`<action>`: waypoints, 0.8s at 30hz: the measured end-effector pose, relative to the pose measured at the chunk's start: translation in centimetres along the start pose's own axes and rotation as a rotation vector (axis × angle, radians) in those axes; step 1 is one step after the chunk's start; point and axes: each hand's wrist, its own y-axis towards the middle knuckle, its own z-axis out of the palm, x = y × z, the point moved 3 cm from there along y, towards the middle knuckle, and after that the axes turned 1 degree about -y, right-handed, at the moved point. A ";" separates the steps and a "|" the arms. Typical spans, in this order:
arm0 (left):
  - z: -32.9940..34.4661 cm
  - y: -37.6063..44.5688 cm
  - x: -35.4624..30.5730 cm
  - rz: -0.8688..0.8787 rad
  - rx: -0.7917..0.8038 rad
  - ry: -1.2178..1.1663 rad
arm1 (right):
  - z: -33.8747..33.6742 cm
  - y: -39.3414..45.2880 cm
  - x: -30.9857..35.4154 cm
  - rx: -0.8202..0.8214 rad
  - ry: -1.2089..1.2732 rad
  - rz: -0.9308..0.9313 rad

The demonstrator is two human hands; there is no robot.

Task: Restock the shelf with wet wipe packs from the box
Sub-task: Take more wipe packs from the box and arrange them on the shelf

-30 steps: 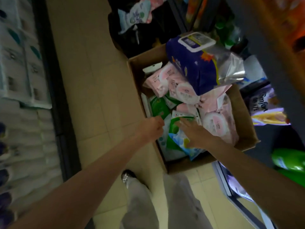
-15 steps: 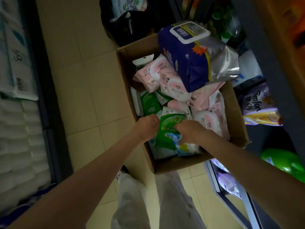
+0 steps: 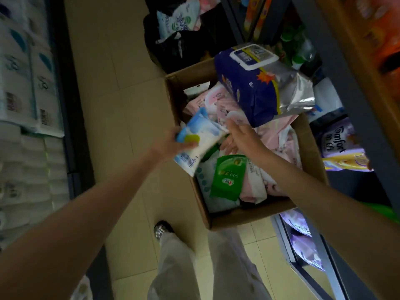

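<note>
The cardboard box [image 3: 255,217] sits on the floor, heaped with wipe packs. The left hand [image 3: 171,144] grips a white-and-blue wet wipe pack [image 3: 194,144] lifted over the box's near-left edge; carry it flat to the shelf. The right hand [image 3: 240,137] hovers released, fingers spread, and should grip another pack firmly.

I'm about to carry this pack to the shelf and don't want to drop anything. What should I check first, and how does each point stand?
1. Grip: left hand holds the blue-and-white pack, fingers curled round it: ok.
2. Pack lifted clear of the box: ok, it sits above the left rim.
3. Right hand free: ok, open over the pink packs, holding nothing.
4. Large dark blue pack stable: not ok, it perches on top, leaning over the far rim.
5. Green pack settled in the box: ok.
6. Shelf space for the pack: cannot tell.
</note>
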 end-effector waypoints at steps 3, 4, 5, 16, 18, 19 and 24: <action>-3.4 0.1 1.2 0.010 -0.231 -0.110 | 3.4 -0.2 -3.8 0.310 -0.752 -0.164; -4.0 0.0 1.6 0.007 -0.264 -0.170 | 4.6 -0.5 -5.6 0.440 -0.994 -0.170; -4.3 -0.1 2.1 -0.004 -0.275 -0.206 | 5.4 -0.7 -6.7 0.505 -1.202 -0.202; -5.6 -3.7 3.9 -0.137 -0.200 -0.290 | 4.1 -1.0 0.3 0.581 -1.180 -0.092; -7.9 -5.3 2.8 -0.118 -0.263 -0.295 | 3.6 -0.7 5.2 0.470 -0.747 -0.064; -9.3 -6.4 2.2 -0.103 -0.292 -0.310 | 3.7 -0.8 8.0 0.437 -0.500 -0.064; -17.8 -13.2 0.1 0.013 -0.319 -0.449 | 6.6 -4.3 22.1 0.463 0.486 -0.075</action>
